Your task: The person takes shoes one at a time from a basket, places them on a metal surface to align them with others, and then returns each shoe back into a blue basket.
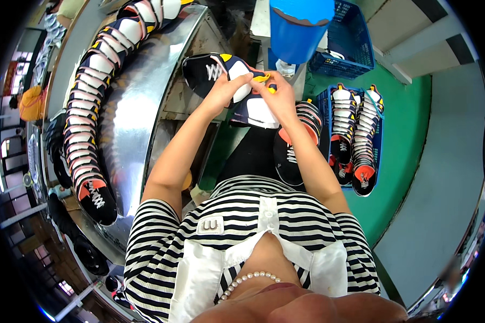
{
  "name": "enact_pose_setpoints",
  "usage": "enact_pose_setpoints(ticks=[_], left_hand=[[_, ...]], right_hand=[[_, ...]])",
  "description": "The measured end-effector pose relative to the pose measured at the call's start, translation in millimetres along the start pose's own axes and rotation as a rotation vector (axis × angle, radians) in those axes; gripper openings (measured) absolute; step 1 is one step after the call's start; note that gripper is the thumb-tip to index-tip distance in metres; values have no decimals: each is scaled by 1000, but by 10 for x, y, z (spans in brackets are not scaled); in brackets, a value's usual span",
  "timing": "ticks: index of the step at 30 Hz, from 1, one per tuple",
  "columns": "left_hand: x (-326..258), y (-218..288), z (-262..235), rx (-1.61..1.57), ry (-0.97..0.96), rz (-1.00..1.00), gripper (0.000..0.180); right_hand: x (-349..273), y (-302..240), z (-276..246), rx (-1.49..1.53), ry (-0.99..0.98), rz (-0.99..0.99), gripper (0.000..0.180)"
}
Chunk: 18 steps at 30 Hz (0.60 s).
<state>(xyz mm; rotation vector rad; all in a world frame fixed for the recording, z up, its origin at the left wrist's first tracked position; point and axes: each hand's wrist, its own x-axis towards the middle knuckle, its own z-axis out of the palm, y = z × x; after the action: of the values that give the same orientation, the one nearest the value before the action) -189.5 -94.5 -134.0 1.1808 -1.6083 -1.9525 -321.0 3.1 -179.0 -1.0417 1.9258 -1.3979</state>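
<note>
Up in front of me, both hands hold a shoe upper (198, 74) with a black lace-up front, white side panels and a yellow heel tab. My left hand (221, 94) is closed on its side, thumb near the collar. My right hand (279, 99) pinches the heel end by the yellow tab. Some of the upper is hidden behind my fingers. Below my right forearm lies a nested stack of similar uppers (310, 117), its black front pointing toward me.
A long curved row of nested uppers (83, 116) lies on the shiny metal table (140, 102) at left. At right, a blue crate (381, 142) holds two more stacks. Farther off are a blue bucket (293, 40) and another blue crate (361, 24). The floor (409, 129) is green.
</note>
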Motion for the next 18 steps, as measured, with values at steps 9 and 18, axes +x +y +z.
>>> enact_pose_setpoints(ticks=[9,18], left_hand=[[550,-48,377,57,-276,-54,41],[963,-235,532,-213,-91,-103,32]], right_hand=[[185,529,-420,559,41,175,19],[578,649,-601,647,-77,273,12]])
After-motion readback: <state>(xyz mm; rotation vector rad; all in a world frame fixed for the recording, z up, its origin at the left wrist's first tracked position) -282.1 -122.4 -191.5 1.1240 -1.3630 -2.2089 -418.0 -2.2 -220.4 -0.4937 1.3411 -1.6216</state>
